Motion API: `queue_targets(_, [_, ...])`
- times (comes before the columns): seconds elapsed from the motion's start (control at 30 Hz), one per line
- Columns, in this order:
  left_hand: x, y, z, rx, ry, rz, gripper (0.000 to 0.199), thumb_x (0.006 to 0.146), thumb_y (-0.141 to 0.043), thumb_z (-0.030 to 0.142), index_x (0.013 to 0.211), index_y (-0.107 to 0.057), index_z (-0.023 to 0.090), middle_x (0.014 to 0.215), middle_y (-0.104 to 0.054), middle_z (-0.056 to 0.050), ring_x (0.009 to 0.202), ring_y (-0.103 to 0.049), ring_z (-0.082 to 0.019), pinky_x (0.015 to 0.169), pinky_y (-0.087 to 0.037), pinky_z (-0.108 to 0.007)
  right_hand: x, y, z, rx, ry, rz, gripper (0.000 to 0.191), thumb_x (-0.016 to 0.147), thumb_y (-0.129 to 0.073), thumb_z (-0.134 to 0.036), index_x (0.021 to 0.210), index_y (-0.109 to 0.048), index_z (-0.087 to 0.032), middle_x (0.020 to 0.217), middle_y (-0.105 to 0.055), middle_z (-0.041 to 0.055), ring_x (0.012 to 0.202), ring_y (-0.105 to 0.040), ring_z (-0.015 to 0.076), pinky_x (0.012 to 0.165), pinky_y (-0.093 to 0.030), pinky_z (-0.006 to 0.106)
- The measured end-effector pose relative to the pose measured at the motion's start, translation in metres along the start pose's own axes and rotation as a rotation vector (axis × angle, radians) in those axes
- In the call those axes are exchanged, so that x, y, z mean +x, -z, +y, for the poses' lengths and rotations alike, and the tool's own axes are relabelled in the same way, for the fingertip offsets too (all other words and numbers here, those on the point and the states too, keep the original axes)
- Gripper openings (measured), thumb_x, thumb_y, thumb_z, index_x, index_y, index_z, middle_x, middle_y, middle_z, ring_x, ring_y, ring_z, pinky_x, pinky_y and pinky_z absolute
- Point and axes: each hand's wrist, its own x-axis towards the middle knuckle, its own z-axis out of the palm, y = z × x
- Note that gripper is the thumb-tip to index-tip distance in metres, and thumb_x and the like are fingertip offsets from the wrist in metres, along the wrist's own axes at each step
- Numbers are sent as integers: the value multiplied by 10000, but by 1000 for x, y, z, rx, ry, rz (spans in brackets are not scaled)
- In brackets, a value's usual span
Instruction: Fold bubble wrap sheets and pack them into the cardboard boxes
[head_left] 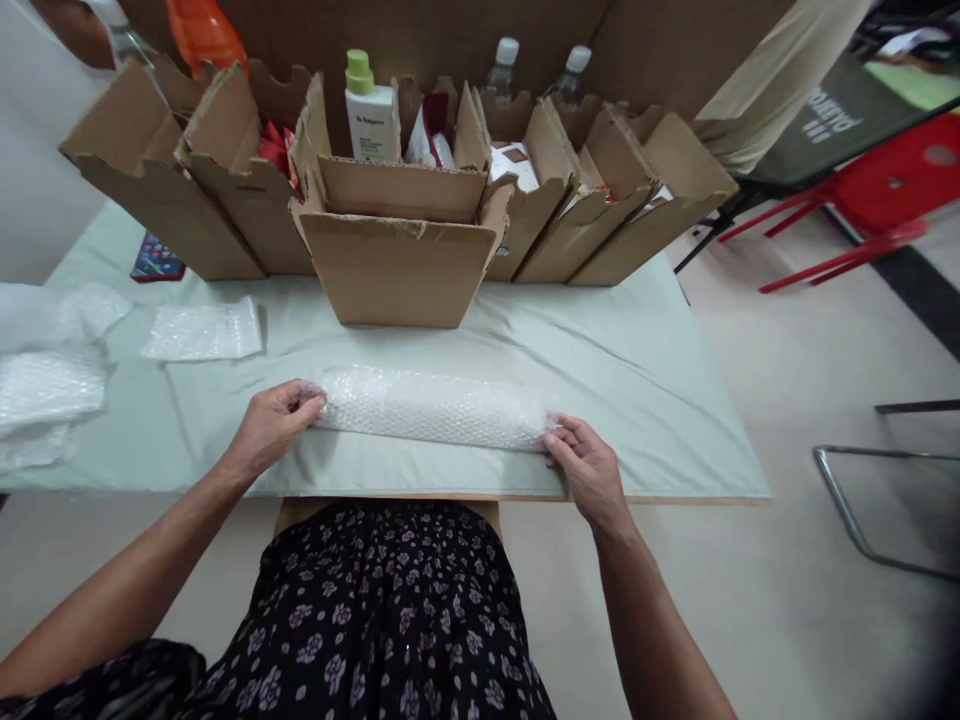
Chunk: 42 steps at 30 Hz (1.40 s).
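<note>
A long folded strip of bubble wrap (431, 405) lies across the table in front of me. My left hand (279, 420) pinches its left end between thumb and fingers. At the other end, my right hand (585, 462) grips the right corner the same way. Just beyond the strip stands an open cardboard box (401, 270). To the left, a smaller folded piece of bubble wrap (204, 330) rests flat on the cloth, and a pile of bubble wrap (49, 390) lies at the table's left side.
Several open cardboard boxes (559, 215) line the back, holding a white bottle with a green cap (371, 115), an orange bottle (204, 35) and clear bottles. A phone (157, 258) lies at the left rear. Red chair (885, 185) and metal chair frame (844, 510) stand at right.
</note>
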Motion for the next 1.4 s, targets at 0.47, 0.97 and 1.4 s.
queue_targets(0.47, [3, -5, -8, 654, -45, 104, 657, 887, -616, 507, 1434, -535, 152, 1045, -732, -123, 923, -687, -311, 813, -533, -405, 21, -11, 0, -773, 81, 232, 548, 839, -582, -567, 1220, -681, -186, 1020, -740, 89, 699, -619, 211, 709, -519, 382])
queue_targets(0.97, [-4, -6, 8, 486, -111, 147, 681, 852, -641, 381, 1462, -521, 105, 1054, -695, -132, 1028, -635, -330, 957, -513, -507, 15, -11, -33, -195, 1, 103, 305, 777, -692, -491, 781, -545, -223, 630, -518, -44, 559, -442, 114, 524, -362, 261])
queue_targets(1.4, [-15, -113, 53, -661, 50, -500, 455, 874, -717, 407, 1242, -673, 143, 1180, -713, -158, 948, -690, -214, 875, -570, -395, -2, -60, -122, 204, -36, -237, 566, 765, -827, -455, 1217, -564, -235, 758, -658, -32, 559, -562, 114, 473, -494, 241])
